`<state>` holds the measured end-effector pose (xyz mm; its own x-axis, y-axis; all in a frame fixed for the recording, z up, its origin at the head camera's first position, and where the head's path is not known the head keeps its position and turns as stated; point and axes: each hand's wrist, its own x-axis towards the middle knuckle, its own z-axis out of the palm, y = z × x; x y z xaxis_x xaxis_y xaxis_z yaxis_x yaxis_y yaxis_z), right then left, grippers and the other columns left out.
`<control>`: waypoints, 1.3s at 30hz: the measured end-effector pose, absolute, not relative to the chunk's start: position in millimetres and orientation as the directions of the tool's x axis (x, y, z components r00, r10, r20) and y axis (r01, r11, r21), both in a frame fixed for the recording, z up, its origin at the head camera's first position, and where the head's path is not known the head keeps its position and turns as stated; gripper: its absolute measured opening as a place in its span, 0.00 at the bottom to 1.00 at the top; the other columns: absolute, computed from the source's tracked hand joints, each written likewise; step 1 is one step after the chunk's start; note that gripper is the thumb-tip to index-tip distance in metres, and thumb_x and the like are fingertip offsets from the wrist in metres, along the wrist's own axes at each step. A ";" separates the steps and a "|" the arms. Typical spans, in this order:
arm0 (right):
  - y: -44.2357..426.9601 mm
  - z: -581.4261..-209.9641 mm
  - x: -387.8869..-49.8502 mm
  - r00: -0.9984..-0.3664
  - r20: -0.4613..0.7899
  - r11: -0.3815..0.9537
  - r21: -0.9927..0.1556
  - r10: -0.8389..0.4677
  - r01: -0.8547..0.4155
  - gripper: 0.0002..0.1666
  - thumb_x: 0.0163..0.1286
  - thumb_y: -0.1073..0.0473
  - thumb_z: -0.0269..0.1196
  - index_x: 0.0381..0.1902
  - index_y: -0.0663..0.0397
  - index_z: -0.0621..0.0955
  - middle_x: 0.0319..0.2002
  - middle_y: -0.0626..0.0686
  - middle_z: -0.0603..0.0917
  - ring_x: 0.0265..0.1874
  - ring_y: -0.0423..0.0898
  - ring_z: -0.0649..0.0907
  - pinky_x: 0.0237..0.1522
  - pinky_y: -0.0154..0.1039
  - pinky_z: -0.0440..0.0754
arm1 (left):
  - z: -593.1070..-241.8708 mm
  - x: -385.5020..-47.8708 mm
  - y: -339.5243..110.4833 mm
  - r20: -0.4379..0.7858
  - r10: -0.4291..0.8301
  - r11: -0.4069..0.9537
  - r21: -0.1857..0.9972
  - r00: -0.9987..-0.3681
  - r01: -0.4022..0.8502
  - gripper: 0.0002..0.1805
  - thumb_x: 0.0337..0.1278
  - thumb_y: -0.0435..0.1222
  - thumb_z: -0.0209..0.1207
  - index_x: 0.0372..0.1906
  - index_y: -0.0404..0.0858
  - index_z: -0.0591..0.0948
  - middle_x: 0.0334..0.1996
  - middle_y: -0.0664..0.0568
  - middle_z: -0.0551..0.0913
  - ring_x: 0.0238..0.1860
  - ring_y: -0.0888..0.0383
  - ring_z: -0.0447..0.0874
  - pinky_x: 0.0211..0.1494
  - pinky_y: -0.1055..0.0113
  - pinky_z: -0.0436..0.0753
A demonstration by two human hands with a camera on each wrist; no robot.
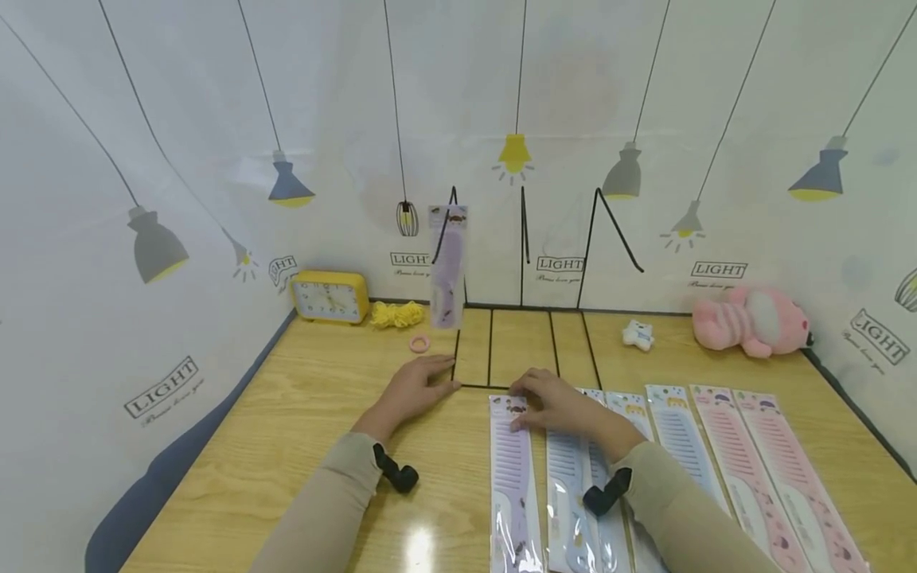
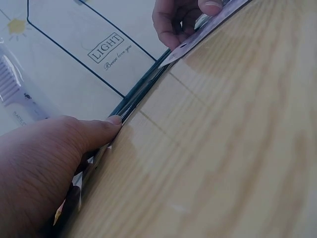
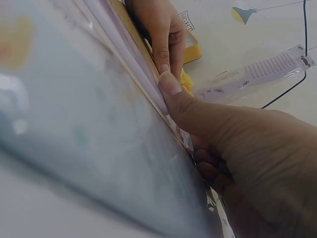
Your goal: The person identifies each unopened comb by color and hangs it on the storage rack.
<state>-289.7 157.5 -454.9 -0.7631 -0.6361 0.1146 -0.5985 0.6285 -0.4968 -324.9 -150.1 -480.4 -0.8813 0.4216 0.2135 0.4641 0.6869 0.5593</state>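
My left hand (image 1: 418, 390) rests on the table at the front left corner of a black wire rack (image 1: 489, 348). Its fingers are fairly straight, and in the left wrist view the thumb touches the rack's base bar (image 2: 143, 91). A purple comb in a clear package (image 1: 510, 485) lies in front of the rack. My right hand (image 1: 562, 406) pinches that package's printed top end, with the thumb (image 3: 173, 89) over it. Another packaged purple comb (image 1: 447, 270) hangs from the rack's left hook.
Packaged blue combs (image 1: 684, 438) and pink combs (image 1: 795, 477) lie to the right, partly under my right arm. At the back are a yellow clock (image 1: 329, 297), yellow string (image 1: 397, 314), a pink ring (image 1: 419, 344), a white star (image 1: 637, 335) and a pink plush toy (image 1: 752, 322).
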 end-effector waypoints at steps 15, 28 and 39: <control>159.4 -464.3 -292.2 -0.786 0.118 0.520 -0.689 -0.607 -0.505 0.27 0.61 0.44 0.73 0.52 0.45 0.76 0.43 0.43 0.81 0.38 0.42 0.79 0.41 0.37 0.81 | -479.9 -321.3 -150.8 0.189 0.413 0.708 0.548 -0.891 0.445 0.32 0.68 0.54 0.60 0.70 0.43 0.75 0.71 0.52 0.71 0.73 0.49 0.66 0.76 0.50 0.62; 162.2 -465.5 -291.0 -0.867 0.157 0.460 -0.795 -0.473 -0.395 0.21 0.64 0.47 0.72 0.53 0.42 0.84 0.45 0.43 0.87 0.44 0.42 0.85 0.50 0.43 0.83 | -479.2 -322.8 -149.2 0.190 0.414 0.715 0.537 -0.890 0.447 0.32 0.68 0.54 0.60 0.71 0.44 0.74 0.72 0.52 0.71 0.73 0.49 0.65 0.77 0.51 0.61; 164.1 -466.7 -294.4 -0.893 0.227 0.442 -0.805 -0.389 -0.397 0.13 0.64 0.49 0.72 0.45 0.41 0.85 0.34 0.44 0.86 0.33 0.45 0.83 0.34 0.38 0.82 | -479.4 -324.1 -148.0 0.201 0.419 0.714 0.529 -0.885 0.458 0.32 0.68 0.54 0.59 0.71 0.43 0.74 0.72 0.53 0.71 0.73 0.50 0.65 0.77 0.51 0.61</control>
